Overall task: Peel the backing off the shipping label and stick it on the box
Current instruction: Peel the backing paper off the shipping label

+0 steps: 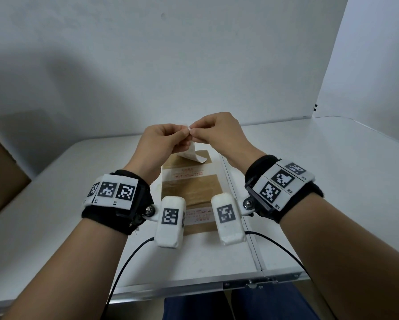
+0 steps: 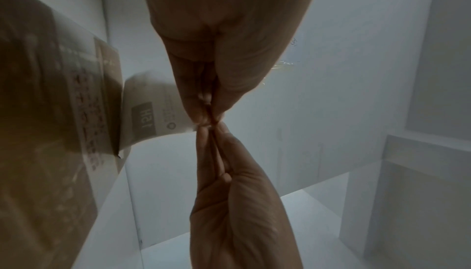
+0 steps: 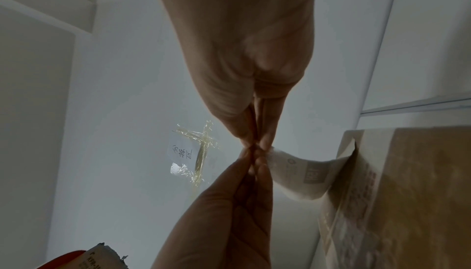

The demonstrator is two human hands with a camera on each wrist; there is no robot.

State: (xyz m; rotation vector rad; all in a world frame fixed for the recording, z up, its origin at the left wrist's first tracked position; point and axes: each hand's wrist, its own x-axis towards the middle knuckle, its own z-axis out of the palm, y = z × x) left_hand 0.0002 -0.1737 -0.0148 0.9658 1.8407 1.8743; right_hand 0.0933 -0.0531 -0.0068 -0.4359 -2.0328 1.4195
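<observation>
We're holding the shipping label (image 1: pixel 195 151) up over the far end of the taped cardboard box (image 1: pixel 190 191), its tail curling down; our left hand (image 1: pixel 162 142) and right hand (image 1: pixel 218 132) are both pinching its top corner, fingertips meeting, above the white table (image 1: pixel 332 181)

bare recording booth: white table (image 1: pixel 332 158), blank walls (image 1: pixel 194 54)
</observation>
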